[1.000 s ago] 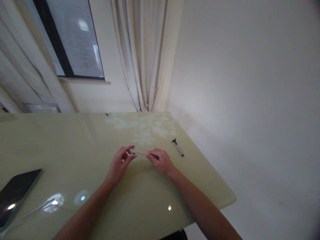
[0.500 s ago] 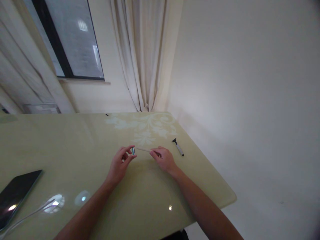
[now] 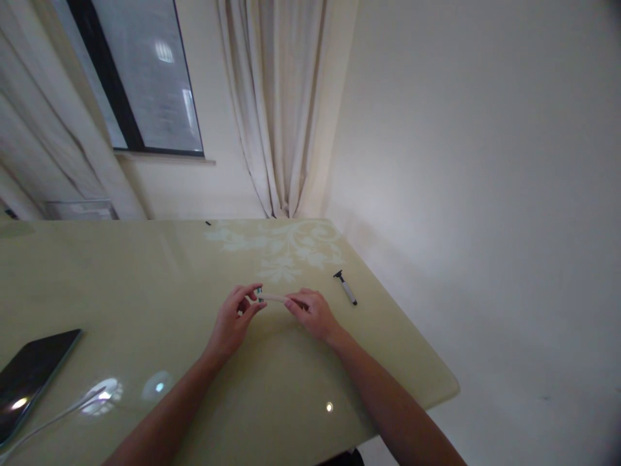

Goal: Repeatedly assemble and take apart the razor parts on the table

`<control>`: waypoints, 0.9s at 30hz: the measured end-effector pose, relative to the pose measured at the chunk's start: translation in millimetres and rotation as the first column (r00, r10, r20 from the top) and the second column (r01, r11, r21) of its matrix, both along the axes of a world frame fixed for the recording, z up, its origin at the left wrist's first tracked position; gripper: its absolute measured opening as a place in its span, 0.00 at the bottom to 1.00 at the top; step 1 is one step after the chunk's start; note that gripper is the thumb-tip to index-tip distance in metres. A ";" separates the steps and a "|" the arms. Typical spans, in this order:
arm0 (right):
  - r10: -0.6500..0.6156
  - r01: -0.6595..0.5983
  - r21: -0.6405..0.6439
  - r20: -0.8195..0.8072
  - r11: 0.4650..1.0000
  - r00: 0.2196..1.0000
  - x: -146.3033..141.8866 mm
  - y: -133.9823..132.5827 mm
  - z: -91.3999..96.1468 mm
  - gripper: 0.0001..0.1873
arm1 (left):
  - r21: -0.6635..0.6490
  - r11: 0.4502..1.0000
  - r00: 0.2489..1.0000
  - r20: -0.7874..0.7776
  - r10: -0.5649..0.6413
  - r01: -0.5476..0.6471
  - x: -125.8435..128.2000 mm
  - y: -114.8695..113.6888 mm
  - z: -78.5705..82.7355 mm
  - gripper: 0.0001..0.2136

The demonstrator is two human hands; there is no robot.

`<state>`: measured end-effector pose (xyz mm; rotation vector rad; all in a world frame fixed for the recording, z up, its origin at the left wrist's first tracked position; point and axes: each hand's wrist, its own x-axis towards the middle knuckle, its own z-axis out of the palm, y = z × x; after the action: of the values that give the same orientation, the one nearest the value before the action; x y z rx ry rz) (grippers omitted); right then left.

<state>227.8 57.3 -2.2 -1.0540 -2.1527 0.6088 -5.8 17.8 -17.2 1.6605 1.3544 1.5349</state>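
Observation:
My left hand [image 3: 234, 320] pinches a small razor cartridge [image 3: 260, 295], dark with white and teal parts, between thumb and fingertips. In my right hand [image 3: 313, 313] is a slim pale stick [image 3: 272, 298], pointing left. Its far end meets or overlaps the cartridge's middle; whether the two are joined I cannot tell. The stick's other end is hidden in my right fingers. Both hands are just above the table. To the right of my right hand lies a razor [image 3: 347, 289] with a grey handle and a thin black head.
The glossy pale green table [image 3: 272, 401] has a white floral pattern at the back. A dark tablet [image 3: 36, 369] and a white cable [image 3: 53, 417] lie at the left. Near the rear edge is a tiny black piece [image 3: 208, 223]. A wall [image 3: 485, 226] borders the right side.
My right hand has moved slightly left, bringing the pale stick's tip from a small gap to the cartridge. My left hand has barely moved and keeps its pinch.

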 end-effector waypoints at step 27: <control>0.031 -0.033 -0.026 -0.049 0.999 0.998 3.6 1.4 3.9 0.20 | 0.014 1.000 0.999 -0.034 -0.006 0.006 0.2 -1.3 0.8 0.16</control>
<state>231.4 58.7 1.7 -1.0101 -2.1282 0.6731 -5.6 16.5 -16.4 1.7051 1.3581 1.5222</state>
